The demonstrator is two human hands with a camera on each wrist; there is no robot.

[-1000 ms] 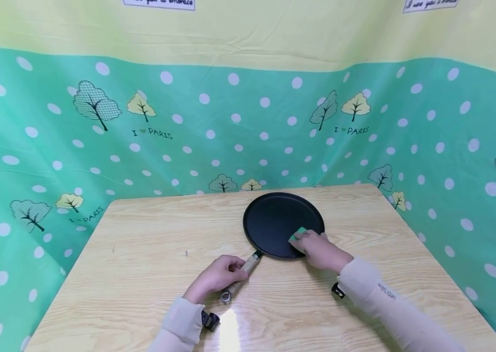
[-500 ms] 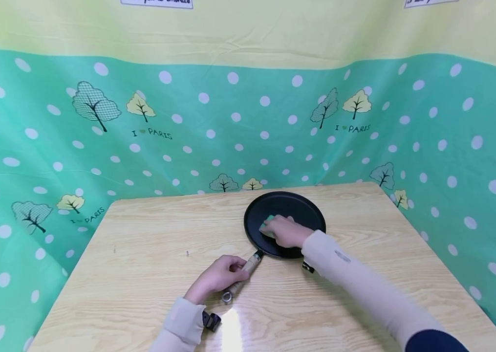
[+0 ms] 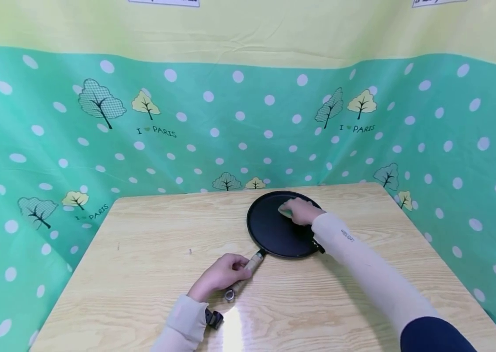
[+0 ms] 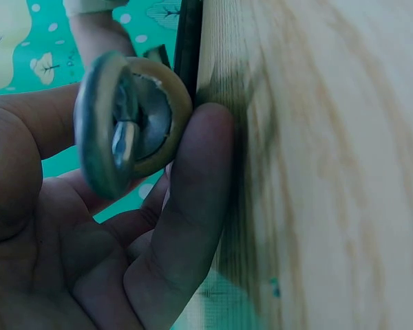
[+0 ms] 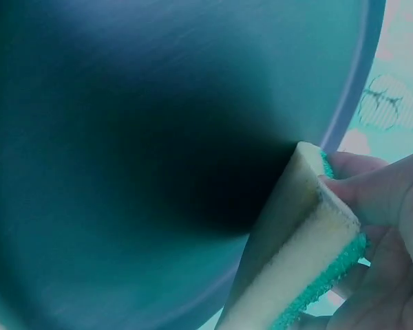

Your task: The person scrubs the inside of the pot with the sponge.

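Inside the pan rim [image 3: 249, 225]; sponge [image 5: 299, 247]

I have the head view looking forward and down over the table [image 3: 155, 244], the right wrist view sharing its pan [image 3: 269, 227] up close, the left close, facing the handle [image 3: 254, 263] end-on.

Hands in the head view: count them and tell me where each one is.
2. The left hand is at the pan handle, holding it; the right hand is over the black pan, holding a sponge. No other hand shows.
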